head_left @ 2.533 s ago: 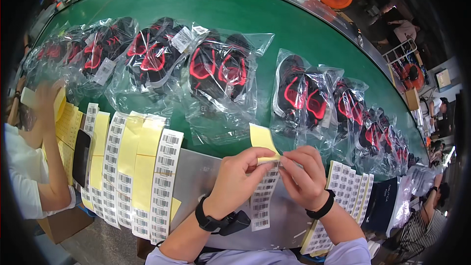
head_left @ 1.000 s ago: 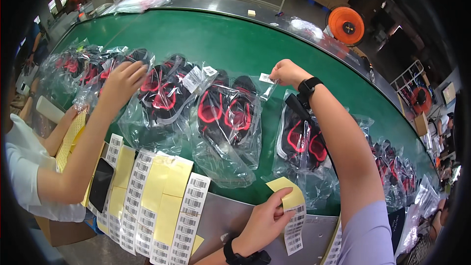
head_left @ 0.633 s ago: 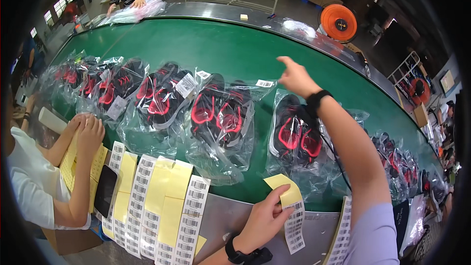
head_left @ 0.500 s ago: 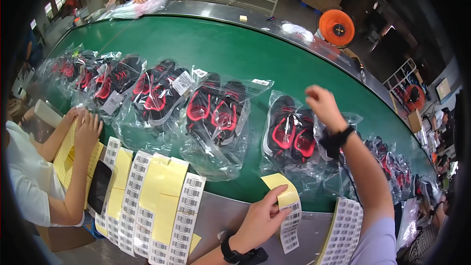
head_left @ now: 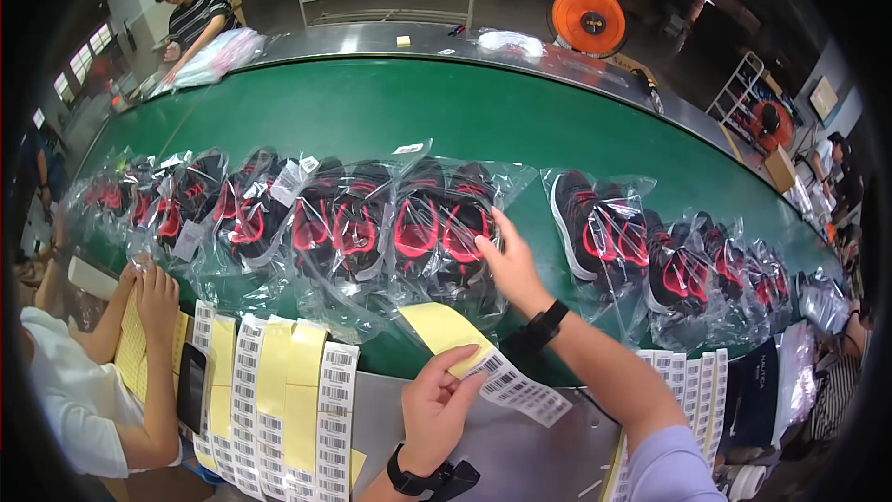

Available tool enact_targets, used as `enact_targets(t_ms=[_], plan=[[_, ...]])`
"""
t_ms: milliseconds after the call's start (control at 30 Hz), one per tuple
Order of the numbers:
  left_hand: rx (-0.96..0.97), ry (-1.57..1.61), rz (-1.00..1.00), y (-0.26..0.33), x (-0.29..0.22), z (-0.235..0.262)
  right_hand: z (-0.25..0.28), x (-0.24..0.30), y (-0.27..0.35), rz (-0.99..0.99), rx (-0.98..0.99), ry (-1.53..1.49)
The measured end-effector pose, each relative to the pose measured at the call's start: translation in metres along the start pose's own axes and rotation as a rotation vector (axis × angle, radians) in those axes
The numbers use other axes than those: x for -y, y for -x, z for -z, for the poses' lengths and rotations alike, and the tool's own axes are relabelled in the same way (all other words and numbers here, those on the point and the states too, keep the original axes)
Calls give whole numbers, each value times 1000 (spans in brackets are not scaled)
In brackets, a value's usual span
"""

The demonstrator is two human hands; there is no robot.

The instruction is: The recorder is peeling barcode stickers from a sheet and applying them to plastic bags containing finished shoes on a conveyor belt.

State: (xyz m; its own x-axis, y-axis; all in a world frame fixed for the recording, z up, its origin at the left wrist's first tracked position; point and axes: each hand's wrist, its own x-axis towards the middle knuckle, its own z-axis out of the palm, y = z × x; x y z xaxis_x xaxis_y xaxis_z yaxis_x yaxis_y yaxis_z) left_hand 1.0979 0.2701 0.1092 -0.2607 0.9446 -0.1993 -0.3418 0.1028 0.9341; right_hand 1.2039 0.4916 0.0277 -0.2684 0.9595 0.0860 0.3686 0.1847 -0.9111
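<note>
- Our left hand [head_left: 437, 404], low in the centre of the frame, is closed with thumb and fingers pinched on a label strip [head_left: 483, 367]: yellow backing paper with white barcode stickers trailing off to the lower right.
- Our right hand [head_left: 506, 260] reaches up to the middle of the frame and rests flat, fingers spread, on the lower right edge of a bagged pair of shoes [head_left: 441, 223], black with red trim in clear plastic; it clasps nothing that we can see.
- That bag lies on the green conveyor belt [head_left: 446, 112], in the centre of a row of like bags running from the left edge to the far right.
- As we judge it, labelling is partway through: a small white sticker [head_left: 407, 148] shows at the top of the bag just left of ours, and white tags show on bags further left, while the pair just to the right [head_left: 595, 223] shows no sticker we can make out.
- Plenty of stickers remain on our strip, and more label sheets [head_left: 279, 391] lie at the lower left on the grey table edge [head_left: 520, 456].
- At the lower left, another person's hands [head_left: 153, 284] rest on yellow sheets beside a dark phone [head_left: 191, 389].
</note>
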Motion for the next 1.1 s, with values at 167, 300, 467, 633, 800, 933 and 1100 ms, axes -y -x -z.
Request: enact_targets(t_ms=[167,300,467,633,800,933,1100], plan=[[2,-35,69,0,0,-6,38,-16,-45,-220,-238,-353],[131,-102,140,0,6,-11,32,-8,-87,-339,-204,-405],[182,-140,123,-4,10,-19,44,-43,-104,-329,-150,-263],[94,-122,78,-7,15,-12,63,-8,-48,-409,-25,-282],[-21,-116,6,-5,14,-9,104,88,54,-363,429,-121],[48,-133,-2,-5,7,-17,109,101,124,-320,584,-92],[125,-88,3,-2,7,-22,105,109,146,-78,408,32]])
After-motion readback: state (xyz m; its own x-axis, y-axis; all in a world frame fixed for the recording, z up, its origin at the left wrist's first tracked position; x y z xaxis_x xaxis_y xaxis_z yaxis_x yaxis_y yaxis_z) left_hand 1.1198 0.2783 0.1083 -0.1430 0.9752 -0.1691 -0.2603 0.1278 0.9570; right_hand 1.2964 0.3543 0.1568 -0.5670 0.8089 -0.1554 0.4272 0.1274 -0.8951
